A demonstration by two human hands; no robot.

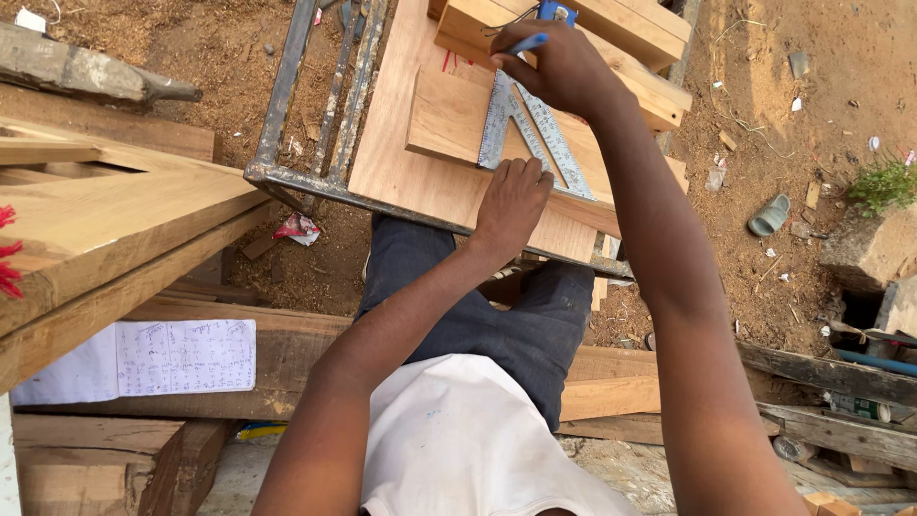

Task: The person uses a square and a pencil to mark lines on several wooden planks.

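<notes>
Our left hand point(513, 199) lies flat, fingers together, pressing down the lower edge of a grey metal triangular square point(521, 134). Our right hand point(564, 69) is pinched shut around a blue pen point(528, 43), its tip near the square's top. We count one square, one pen and one small pale wooden block point(447, 117) beneath the square, resting on a broad pale wooden board point(401, 162) across a rusty metal frame point(287, 96). One handwritten paper sheet point(143, 361) lies on planks at left.
</notes>
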